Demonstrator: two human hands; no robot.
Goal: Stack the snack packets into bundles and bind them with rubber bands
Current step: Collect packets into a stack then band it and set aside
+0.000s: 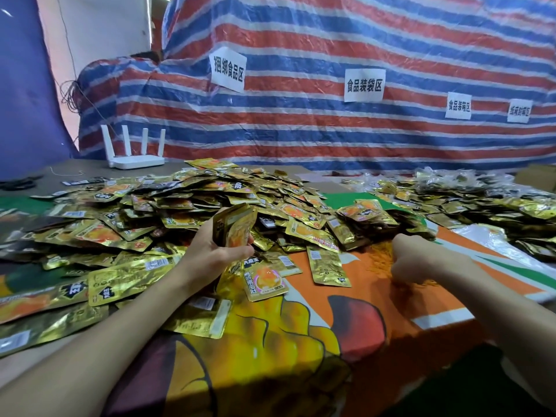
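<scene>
Left hand (215, 251) grips a small upright stack of snack packets (236, 225), fingers wrapped round it, just above the big loose packet heap (168, 203) on the surface (355, 314). Right hand (415, 260) sits curled against the blurry orange rubber bands (377, 261); can't tell if it's pinching one.

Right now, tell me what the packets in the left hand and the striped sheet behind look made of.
Packets: likely metallised plastic film, glossy gold; they glint and crinkle. Striped sheet: probably woven plastic tarpaulin, slightly shiny, creased, threads fraying.
</scene>
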